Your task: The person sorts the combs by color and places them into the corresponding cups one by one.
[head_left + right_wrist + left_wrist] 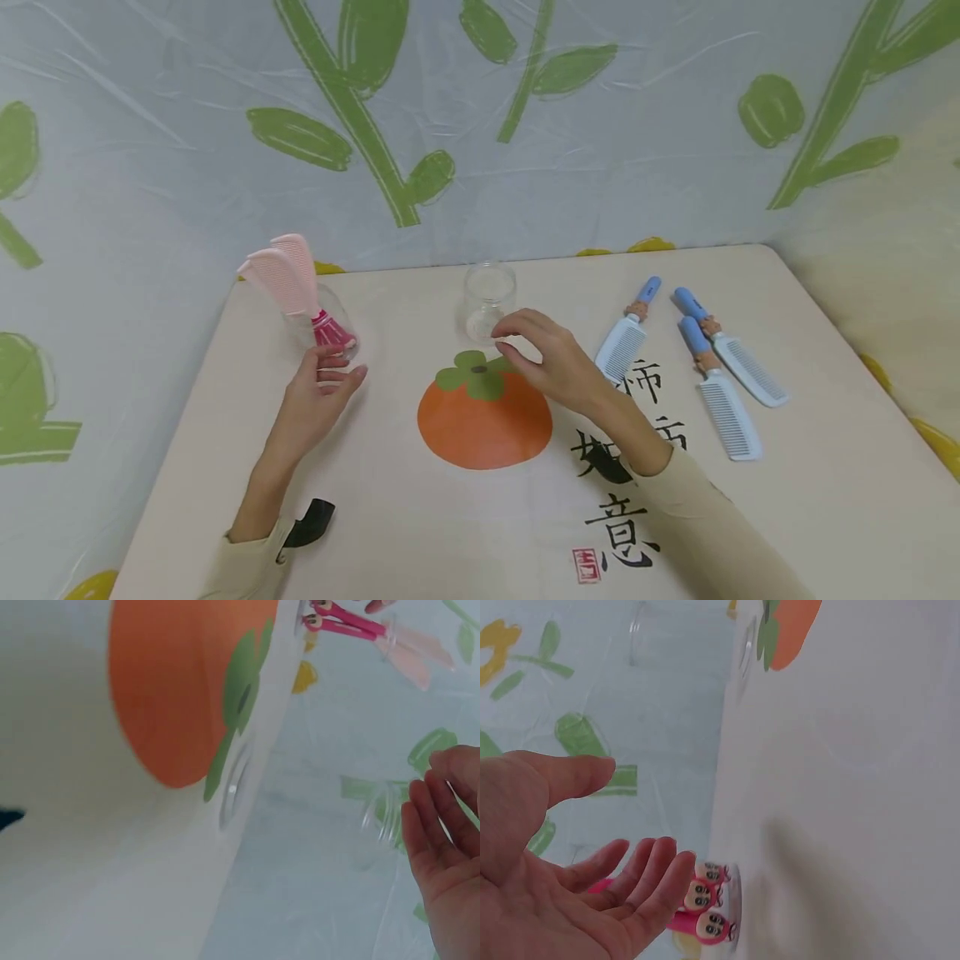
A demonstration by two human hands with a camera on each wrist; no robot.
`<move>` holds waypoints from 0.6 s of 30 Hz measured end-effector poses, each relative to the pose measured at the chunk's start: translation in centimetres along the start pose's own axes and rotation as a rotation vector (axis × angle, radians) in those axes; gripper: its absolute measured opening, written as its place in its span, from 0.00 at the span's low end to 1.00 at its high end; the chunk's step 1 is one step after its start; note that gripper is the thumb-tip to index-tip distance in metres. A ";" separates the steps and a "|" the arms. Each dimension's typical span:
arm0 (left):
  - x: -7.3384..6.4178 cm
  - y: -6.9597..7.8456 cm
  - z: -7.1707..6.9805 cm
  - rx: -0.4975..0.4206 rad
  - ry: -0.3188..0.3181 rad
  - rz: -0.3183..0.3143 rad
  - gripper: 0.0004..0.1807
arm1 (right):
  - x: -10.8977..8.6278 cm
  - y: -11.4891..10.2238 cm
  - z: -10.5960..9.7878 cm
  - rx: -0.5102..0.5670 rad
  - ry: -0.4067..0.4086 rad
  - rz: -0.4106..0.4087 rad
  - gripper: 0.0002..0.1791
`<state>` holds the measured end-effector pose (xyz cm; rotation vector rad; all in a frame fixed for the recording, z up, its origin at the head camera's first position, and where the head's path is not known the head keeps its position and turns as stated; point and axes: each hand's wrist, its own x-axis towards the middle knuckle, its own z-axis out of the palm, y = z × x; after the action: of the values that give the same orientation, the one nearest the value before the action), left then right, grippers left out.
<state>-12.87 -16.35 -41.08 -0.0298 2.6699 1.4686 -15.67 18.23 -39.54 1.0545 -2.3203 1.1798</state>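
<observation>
Pink combs (288, 279) lean heads-up in a transparent glass jar (333, 304) at the back left. Their dark pink handle ends (712, 928), shaped like small faces, show at the jar's bottom in the left wrist view. My left hand (318, 400) is just in front of that jar, fingers loosely bent and thumb apart, holding nothing. A second glass jar (490, 296) stands at the back middle. Close to its front right side is my right hand (551, 358), its thumb and fingertips apart with nothing between them; the right wrist view shows the fingers (431, 832) beside this jar.
Three light blue combs (731, 417) with darker blue handles lie on the right of the table (840, 500). An orange persimmon picture (483, 429) and black characters (622, 533) are printed on the tabletop. A patterned sheet (562, 183) hangs behind the table.
</observation>
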 end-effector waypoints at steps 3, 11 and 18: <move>0.2 0.3 0.8 -0.018 -0.013 0.016 0.33 | -0.7 0.5 -0.2 -0.016 0.014 -0.020 0.13; 1.1 1.2 2.8 -0.065 -0.027 0.079 0.30 | -2.6 1.6 -1.5 -0.081 0.031 -0.037 0.17; 1.9 2.0 4.4 -0.105 -0.036 0.110 0.32 | -4.1 2.5 -3.2 -0.140 0.060 -0.025 0.18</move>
<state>-14.54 -11.49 -41.92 0.1369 2.6022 1.6239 -14.93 23.64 -41.38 0.9828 -2.2991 1.0094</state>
